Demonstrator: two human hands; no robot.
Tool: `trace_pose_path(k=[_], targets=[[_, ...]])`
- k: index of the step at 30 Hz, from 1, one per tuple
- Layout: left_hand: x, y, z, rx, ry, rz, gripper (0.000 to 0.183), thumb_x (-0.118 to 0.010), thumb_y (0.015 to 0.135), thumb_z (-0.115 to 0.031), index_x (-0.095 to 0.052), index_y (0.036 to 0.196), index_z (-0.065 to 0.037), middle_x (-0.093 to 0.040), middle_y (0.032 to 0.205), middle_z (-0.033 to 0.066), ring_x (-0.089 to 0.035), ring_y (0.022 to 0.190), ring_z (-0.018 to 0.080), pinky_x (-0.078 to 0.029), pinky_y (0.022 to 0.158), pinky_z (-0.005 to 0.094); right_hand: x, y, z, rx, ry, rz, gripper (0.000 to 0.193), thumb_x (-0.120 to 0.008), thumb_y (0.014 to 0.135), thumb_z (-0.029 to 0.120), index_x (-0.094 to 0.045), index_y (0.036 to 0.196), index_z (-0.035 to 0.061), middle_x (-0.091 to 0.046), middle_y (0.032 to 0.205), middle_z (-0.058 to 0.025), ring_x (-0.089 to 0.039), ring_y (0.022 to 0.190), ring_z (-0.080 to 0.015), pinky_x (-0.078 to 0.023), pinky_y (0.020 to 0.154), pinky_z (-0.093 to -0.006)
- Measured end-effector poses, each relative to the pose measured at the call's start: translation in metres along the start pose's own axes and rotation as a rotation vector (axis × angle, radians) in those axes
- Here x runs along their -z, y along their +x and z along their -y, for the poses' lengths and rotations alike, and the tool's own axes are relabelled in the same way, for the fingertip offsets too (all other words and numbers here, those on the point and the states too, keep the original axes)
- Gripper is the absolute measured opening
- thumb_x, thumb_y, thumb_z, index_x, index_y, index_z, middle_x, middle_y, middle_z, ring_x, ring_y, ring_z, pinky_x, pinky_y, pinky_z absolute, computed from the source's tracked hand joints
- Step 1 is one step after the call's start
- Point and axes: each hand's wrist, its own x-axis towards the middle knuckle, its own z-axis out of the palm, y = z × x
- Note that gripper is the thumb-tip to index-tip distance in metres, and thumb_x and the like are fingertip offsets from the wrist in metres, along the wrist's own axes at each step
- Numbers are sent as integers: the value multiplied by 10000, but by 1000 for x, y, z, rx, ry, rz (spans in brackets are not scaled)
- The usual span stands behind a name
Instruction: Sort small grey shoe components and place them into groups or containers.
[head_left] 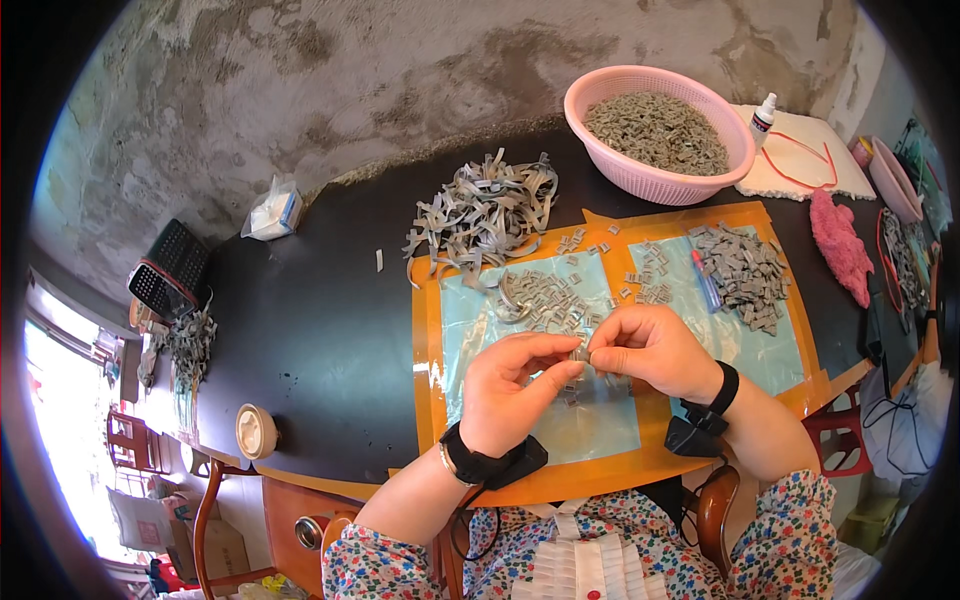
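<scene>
A small grey piece (580,354) sits at the meeting point of the person's fingertips, above the left of two pale blue sheets (610,432). It lies to the right of the left hand (508,388) and to the left of the right hand (655,350), with both sets of fingertips right at it, so neither hand is clearly nearer. The left thumb and forefinger are drawn to a narrow gap and appear to pinch the piece. The right thumb and forefinger also come nearly together at its other side; whether they grip it or only touch it cannot be told.

Just beyond the fingertips, loose grey pieces (548,296) are scattered on the same sheet, with a curled grey strip (512,303) at their left edge. Further off lies a tangled heap of strips (485,213). To the right, on the other blue sheet, a denser pile of pieces (745,272) lies beside a blue pen (707,284). Orange tape (428,385) borders the sheets on the black table (310,345), and a pink basket (650,185) full of similar pieces stands at the back.

The fingers cover most of the held piece, so its shape and long axis cannot be made out. The palms and some of the curled fingers are hidden, and the hands block part of the scatter beneath them. At the right rim, the crowded things are bent and partly cut off.
</scene>
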Motion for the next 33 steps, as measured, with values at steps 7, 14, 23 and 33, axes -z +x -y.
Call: trace_pose_path(k=[7,14,23,33], targets=[[7,1,4,-167,124,121,237,-661,735,77,-620,964,33,-592,934,102,-583,850,148,-480,748,250,3,-1,5,-46,27,93,106,-614,839,85,-608,901,-1,-610,813,-24,-551,734,-78,-449,668,-217],[6,0,3,-142,-52,121,232,-661,733,79,-624,956,27,-578,952,101,-576,861,153,-478,748,258,1,-1,7,-60,28,108,104,-616,839,82,-609,903,0,-610,812,-22,-550,725,-77,-449,658,-221],[6,0,3,-149,-81,171,228,-671,713,94,-632,928,32,-578,936,106,-574,836,160,-480,734,261,2,-2,6,-66,7,138,98,-626,834,82,-613,895,7,-614,807,-19,-549,720,-72,-444,653,-216],[8,0,2,-169,81,225,249,-677,700,96,-631,937,35,-588,903,113,-571,824,165,-465,729,265,6,-5,7,-62,-52,139,129,-660,811,96,-628,902,10,-630,832,-20,-548,703,-58,-438,629,-202]])
